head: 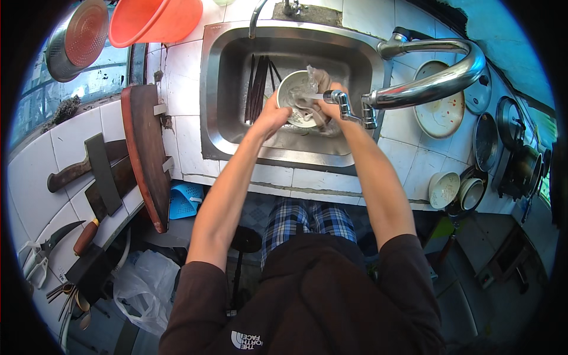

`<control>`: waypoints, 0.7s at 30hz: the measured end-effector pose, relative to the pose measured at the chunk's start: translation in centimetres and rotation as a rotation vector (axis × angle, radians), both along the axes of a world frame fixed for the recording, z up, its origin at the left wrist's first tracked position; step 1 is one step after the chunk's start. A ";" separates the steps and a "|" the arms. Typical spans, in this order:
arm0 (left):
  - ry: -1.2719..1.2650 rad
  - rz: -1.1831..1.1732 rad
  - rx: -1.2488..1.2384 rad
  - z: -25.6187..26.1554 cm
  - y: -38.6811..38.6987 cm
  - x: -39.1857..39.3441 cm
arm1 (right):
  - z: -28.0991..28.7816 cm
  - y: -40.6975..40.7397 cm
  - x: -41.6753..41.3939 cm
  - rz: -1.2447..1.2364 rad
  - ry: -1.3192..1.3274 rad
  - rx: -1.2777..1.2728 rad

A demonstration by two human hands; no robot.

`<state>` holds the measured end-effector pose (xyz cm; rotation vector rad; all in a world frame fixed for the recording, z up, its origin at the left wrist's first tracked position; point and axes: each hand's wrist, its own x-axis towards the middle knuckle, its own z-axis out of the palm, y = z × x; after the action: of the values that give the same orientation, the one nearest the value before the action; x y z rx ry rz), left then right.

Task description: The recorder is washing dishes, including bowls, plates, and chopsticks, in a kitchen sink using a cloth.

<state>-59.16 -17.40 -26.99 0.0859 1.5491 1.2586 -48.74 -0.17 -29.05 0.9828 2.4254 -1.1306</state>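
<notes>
My left hand (271, 116) grips the near left rim of a white bowl (289, 86), its thumb inside the wall. The bowl is tilted above the basin of a stainless steel sink (226, 128). Water runs into it from the swivel nozzle of a chrome faucet (432, 91). On the bowl's right side my right hand (333, 106) holds a wet, brownish cloth (323, 82) against the inside; the nozzle hides part of that hand. Several dark chopsticks (257, 91) lie in the basin, left of the bowl.
A large plate (439, 111) and several pan lids stand right of the sink, with small bowls (443, 190) at the counter's front. A cutting board (144, 151) and cleavers (117, 177) hang on the left wall. An orange basin (155, 22) sits behind, and a second, thinner spout (254, 22) overhangs the sink.
</notes>
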 end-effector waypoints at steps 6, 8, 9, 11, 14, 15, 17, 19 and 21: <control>0.022 -0.555 -0.095 4.7 0.6 -5.4 | 0.7 2.2 -1.5 0.318 0.337 -0.071; 0.020 -0.353 -0.013 3.5 -2.6 -5.6 | 4.9 -0.3 -3.0 0.255 0.333 -0.035; 0.000 -0.221 0.084 1.5 -3.6 -5.2 | 5.2 -1.2 -3.1 0.259 0.342 -0.029; -0.223 0.188 0.120 0.8 -3.0 -1.8 | 2.6 -3.4 -1.4 -0.150 0.679 0.008; -0.218 0.413 0.120 -0.8 0.3 1.4 | -7.3 -5.6 -0.5 -0.342 0.209 0.122; -0.226 0.419 0.112 -0.8 0.1 1.9 | -7.9 -6.6 -0.3 -0.462 0.086 0.175; -0.256 0.353 -0.001 0.3 0.1 1.8 | -6.0 -4.4 -0.1 -0.319 -0.011 0.091; -0.202 0.325 0.003 0.8 -0.3 0.6 | -3.2 -1.3 -0.6 0.059 0.017 0.156; 0.218 -0.079 0.006 1.3 -1.5 -1.1 | 2.7 0.6 -1.7 0.103 0.296 -0.068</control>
<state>-60.21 -18.91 -25.65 0.2934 1.7111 1.2228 -50.40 0.46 -26.38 0.7030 2.6078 -1.3969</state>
